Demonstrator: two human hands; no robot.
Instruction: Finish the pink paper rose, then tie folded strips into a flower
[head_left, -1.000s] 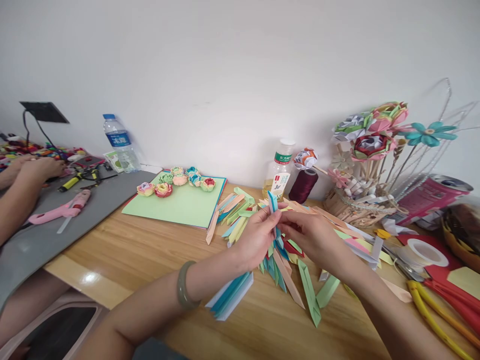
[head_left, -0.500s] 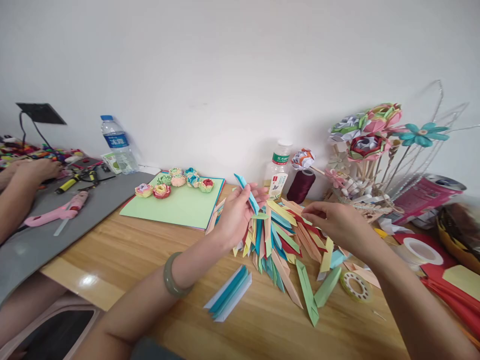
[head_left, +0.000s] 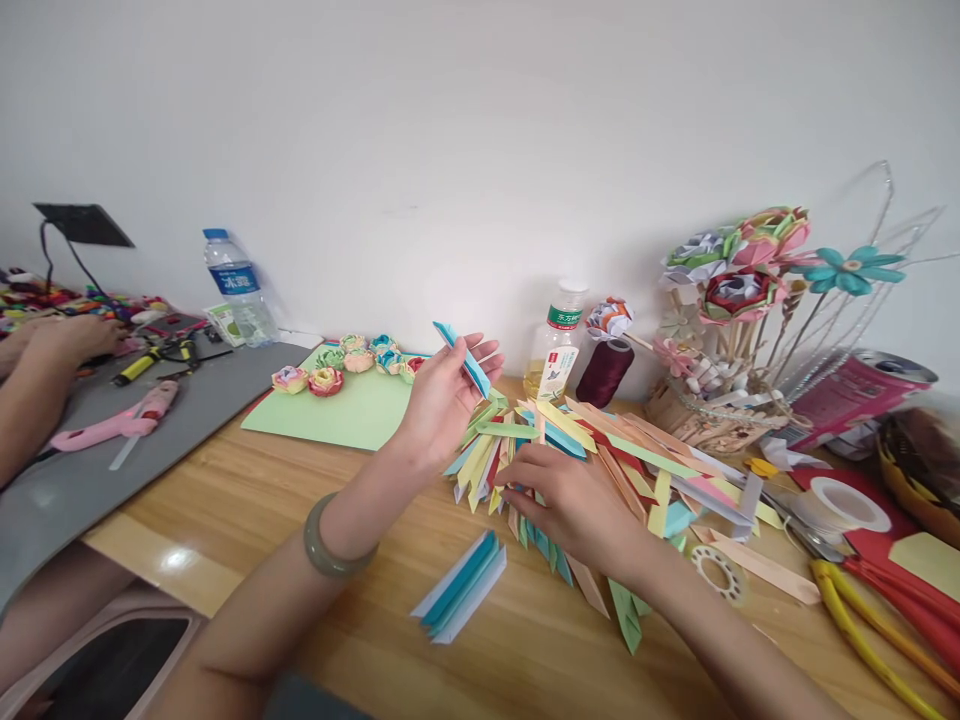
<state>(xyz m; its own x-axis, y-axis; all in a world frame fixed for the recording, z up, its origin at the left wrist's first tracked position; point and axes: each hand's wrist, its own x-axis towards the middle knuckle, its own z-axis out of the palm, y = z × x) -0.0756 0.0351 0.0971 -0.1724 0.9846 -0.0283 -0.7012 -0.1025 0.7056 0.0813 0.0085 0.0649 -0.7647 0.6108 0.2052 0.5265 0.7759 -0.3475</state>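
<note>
My left hand (head_left: pixel 442 400) is closed on a blue folded paper strip (head_left: pixel 463 362), pinned by the thumb, with the other fingers stretched out behind it. My right hand (head_left: pixel 559 490) reaches over the heap of folded paper strips (head_left: pixel 570 425), which come in many colours. Its fingers are bent and slightly apart at the edge of the heap, and I see nothing held in them. In front of both hands, a small set of blue and white folded strips (head_left: pixel 461 588) lies side by side on the wooden table.
Several paper flowers (head_left: pixel 358 360) sit on green sheets (head_left: pixel 322 425) to the left. Bottles (head_left: pixel 559 345), a thread spool (head_left: pixel 604 370) and a basket of paper flowers (head_left: pixel 697 420) line the wall. A tape roll (head_left: pixel 715 573) and yellow-handled scissors (head_left: pixel 847 620) lie right. A co-worker's hand (head_left: pixel 86 340) is far left.
My left hand has moved left and slightly up with the blue strip. My right hand has swung left from the heap's right side to its front, uncovering strips and the scissors at the right.
</note>
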